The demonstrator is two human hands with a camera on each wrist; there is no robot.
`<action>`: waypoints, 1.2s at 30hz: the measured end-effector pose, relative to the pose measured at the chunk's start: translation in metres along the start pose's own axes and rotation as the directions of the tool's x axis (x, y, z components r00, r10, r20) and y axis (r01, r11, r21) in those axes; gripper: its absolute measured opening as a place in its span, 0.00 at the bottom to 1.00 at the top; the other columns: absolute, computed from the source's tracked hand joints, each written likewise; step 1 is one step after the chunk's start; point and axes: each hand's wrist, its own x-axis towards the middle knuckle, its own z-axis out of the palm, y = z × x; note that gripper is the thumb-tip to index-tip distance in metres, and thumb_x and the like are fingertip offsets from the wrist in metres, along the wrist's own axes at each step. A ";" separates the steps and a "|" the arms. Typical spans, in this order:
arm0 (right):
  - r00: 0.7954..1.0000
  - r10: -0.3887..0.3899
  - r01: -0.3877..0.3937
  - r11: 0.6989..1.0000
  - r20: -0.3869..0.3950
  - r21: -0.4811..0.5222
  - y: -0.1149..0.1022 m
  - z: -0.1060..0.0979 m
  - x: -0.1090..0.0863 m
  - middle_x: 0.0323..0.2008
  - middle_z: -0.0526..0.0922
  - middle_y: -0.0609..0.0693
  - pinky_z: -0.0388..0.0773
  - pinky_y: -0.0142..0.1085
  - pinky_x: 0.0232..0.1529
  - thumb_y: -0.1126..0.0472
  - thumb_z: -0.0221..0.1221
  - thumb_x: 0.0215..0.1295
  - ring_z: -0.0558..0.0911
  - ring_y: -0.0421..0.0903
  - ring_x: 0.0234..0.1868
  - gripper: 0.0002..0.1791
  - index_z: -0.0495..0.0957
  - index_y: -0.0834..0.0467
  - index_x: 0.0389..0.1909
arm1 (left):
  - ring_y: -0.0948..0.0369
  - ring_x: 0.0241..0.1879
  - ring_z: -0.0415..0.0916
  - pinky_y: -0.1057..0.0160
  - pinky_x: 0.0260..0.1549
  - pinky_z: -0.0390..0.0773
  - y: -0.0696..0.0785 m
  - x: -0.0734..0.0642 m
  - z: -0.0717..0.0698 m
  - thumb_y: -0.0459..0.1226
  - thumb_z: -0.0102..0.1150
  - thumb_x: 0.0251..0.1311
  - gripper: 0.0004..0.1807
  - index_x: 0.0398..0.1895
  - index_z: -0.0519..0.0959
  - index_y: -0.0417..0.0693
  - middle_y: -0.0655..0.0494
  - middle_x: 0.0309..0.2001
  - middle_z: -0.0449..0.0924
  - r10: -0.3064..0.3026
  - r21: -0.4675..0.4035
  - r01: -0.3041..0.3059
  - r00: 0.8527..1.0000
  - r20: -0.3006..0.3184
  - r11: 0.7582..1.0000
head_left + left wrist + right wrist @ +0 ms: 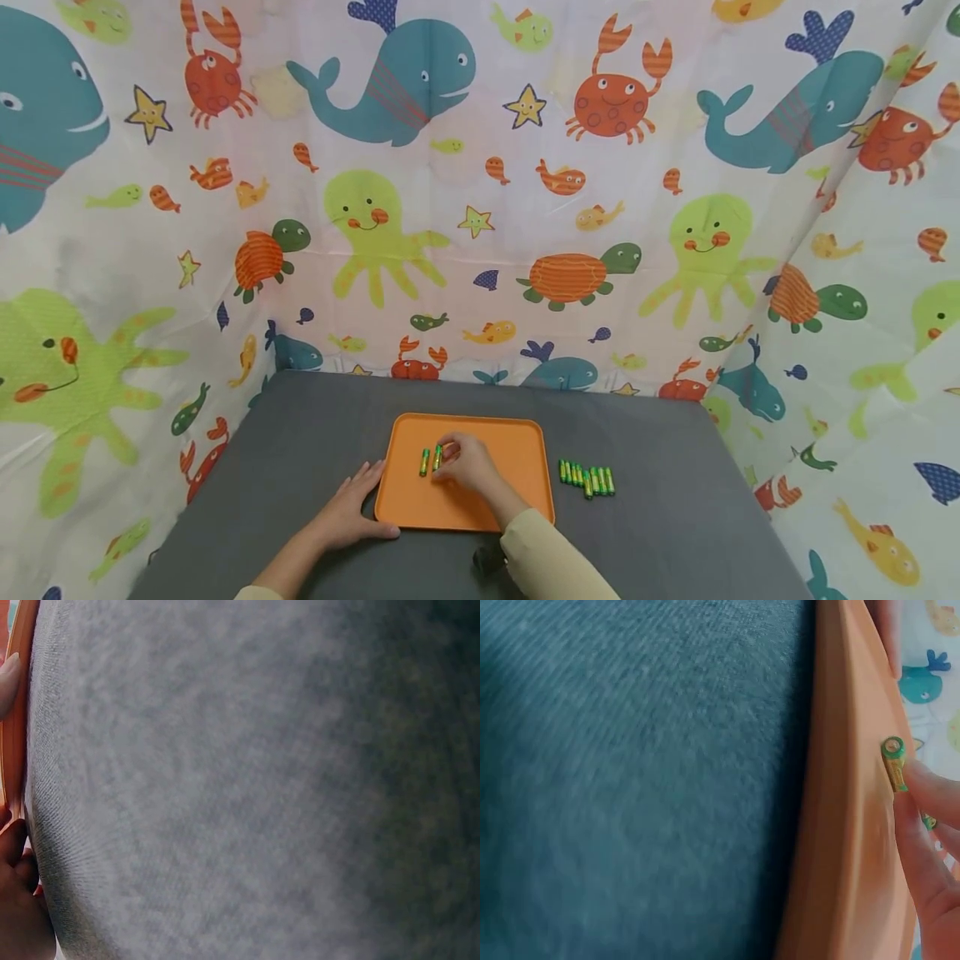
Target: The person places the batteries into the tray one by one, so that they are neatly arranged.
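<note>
An orange tray lies on the dark grey table. Two slim green-and-gold batteries lie side by side on its left part. The fingertips of my right hand pinch the right-hand battery; the other battery lies just left of it. In the right wrist view, one battery shows end-on beside the fingertips, and another is mostly hidden behind the fingers. My left hand rests against the tray's left side with spread fingers, its thumb at the near left corner.
On the table right of the tray, several matching batteries lie in a tight row, one set slightly nearer. A dark object sits by the right sleeve. A curtain with sea animals surrounds the table's back and sides.
</note>
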 end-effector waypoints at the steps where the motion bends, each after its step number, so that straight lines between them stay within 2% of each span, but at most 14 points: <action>1: 1.000 0.003 -0.003 1.000 0.000 -0.010 -0.001 0.001 0.001 0.40 0.83 0.56 0.78 0.34 0.28 0.68 0.77 0.49 0.78 0.44 0.33 0.27 0.81 0.60 0.53 | 0.43 0.80 0.41 0.35 0.75 0.40 0.001 0.000 -0.001 0.65 0.76 0.41 0.68 0.81 0.53 0.46 0.46 0.80 0.52 0.005 0.005 -0.005 1.000 0.000 1.000; 7: 1.000 0.020 -0.021 0.997 -0.014 -0.074 -0.002 0.005 0.004 0.36 0.82 0.52 0.77 0.32 0.32 0.67 0.78 0.46 0.76 0.43 0.33 0.26 0.82 0.59 0.49 | 0.42 0.80 0.42 0.34 0.75 0.40 0.004 0.003 -0.001 0.64 0.76 0.42 0.68 0.81 0.52 0.44 0.45 0.80 0.52 0.027 0.026 -0.027 1.000 0.001 0.999; 11: 0.999 0.028 -0.030 0.995 -0.026 -0.093 -0.003 0.008 0.004 0.35 0.81 0.50 0.77 0.33 0.34 0.67 0.79 0.44 0.75 0.43 0.33 0.26 0.82 0.59 0.47 | 0.42 0.80 0.41 0.35 0.75 0.40 0.006 0.004 -0.002 0.64 0.76 0.42 0.68 0.81 0.52 0.44 0.45 0.80 0.51 0.021 0.033 -0.022 1.000 0.007 0.999; 19: 0.999 0.029 -0.031 0.995 -0.025 -0.090 -0.004 0.006 0.005 0.36 0.81 0.50 0.78 0.34 0.34 0.69 0.78 0.46 0.76 0.43 0.35 0.28 0.82 0.59 0.51 | 0.42 0.80 0.42 0.35 0.75 0.40 0.008 0.006 -0.002 0.64 0.77 0.41 0.68 0.81 0.52 0.44 0.45 0.80 0.52 0.015 0.019 -0.015 1.000 0.002 1.000; 25: 0.998 0.032 -0.034 0.998 -0.047 -0.046 -0.002 0.005 -0.001 0.39 0.82 0.51 0.81 0.34 0.35 0.70 0.77 0.47 0.78 0.43 0.35 0.30 0.80 0.60 0.54 | 0.42 0.80 0.41 0.35 0.75 0.40 0.007 0.005 0.000 0.64 0.76 0.42 0.68 0.81 0.51 0.45 0.46 0.80 0.51 0.026 0.008 -0.026 1.000 0.005 1.000; 30: 0.998 0.040 -0.039 0.999 -0.058 0.013 -0.002 0.007 -0.007 0.40 0.81 0.55 0.81 0.35 0.30 0.71 0.78 0.45 0.77 0.43 0.33 0.35 0.79 0.61 0.58 | 0.41 0.80 0.41 0.34 0.74 0.40 0.006 0.003 -0.001 0.64 0.76 0.42 0.68 0.81 0.52 0.45 0.45 0.80 0.51 0.031 0.010 -0.031 1.000 0.005 0.999; 33: 0.998 0.024 -0.021 0.998 -0.053 0.054 -0.004 0.006 -0.013 0.42 0.81 0.58 0.81 0.35 0.26 0.72 0.77 0.46 0.79 0.43 0.33 0.36 0.77 0.62 0.60 | 0.42 0.80 0.41 0.33 0.74 0.40 0.001 0.001 0.000 0.65 0.76 0.42 0.68 0.81 0.52 0.45 0.45 0.80 0.51 0.022 0.018 -0.022 1.000 0.001 1.000; 36: 0.998 -0.019 0.022 0.998 -0.058 0.066 -0.006 0.002 -0.020 0.43 0.81 0.60 0.82 0.35 0.28 0.71 0.75 0.49 0.81 0.43 0.34 0.35 0.76 0.62 0.61 | 0.42 0.80 0.41 0.33 0.74 0.41 -0.002 0.000 0.001 0.64 0.76 0.42 0.68 0.81 0.52 0.45 0.45 0.80 0.51 0.029 0.020 -0.029 1.000 -0.007 0.999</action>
